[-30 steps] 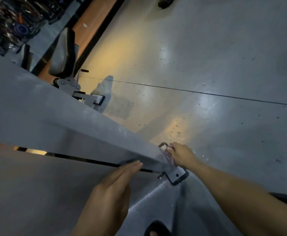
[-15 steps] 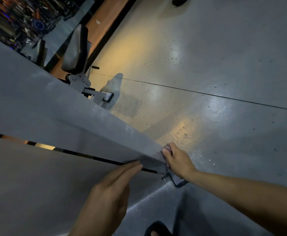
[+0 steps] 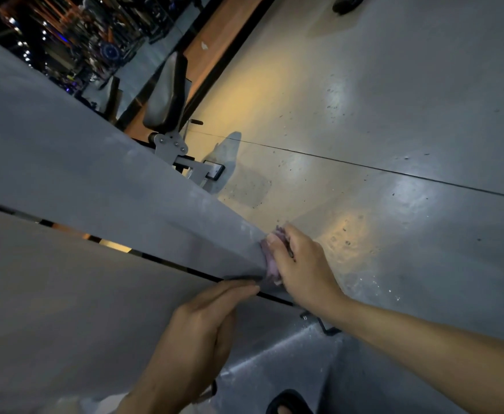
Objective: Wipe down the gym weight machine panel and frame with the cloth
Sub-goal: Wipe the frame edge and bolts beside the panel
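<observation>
Head view: the camera looks steeply down along a grey machine panel point(image 3: 74, 150) that slants from the upper left toward the lower middle. A second grey panel surface point(image 3: 50, 309) fills the lower left, and a thin dark gap runs between the two.

The right hand point(image 3: 301, 264) reaches in from the lower right, its forearm crossing the frame. Its fingers point(image 3: 277, 239) are curled round a small pinkish-purple cloth point(image 3: 270, 258), bunched up and pressed against the low end of the upper panel, right at its edge near the gap.

The left hand point(image 3: 194, 333) comes up from the bottom edge. Its fingers lie straight and close together, holding nothing, with the tips resting on the lower panel at the gap, just beside the cloth.

Under the right wrist a dark metal bracket point(image 3: 322, 325) shows at the foot of the frame. The polished concrete floor point(image 3: 394, 115) spreads to the right, crossed by a thin dark line. Farther back stands a padded seat point(image 3: 167, 91) on a grey bracket. A dark sandal toe point(image 3: 286, 403) shows at the bottom edge.
</observation>
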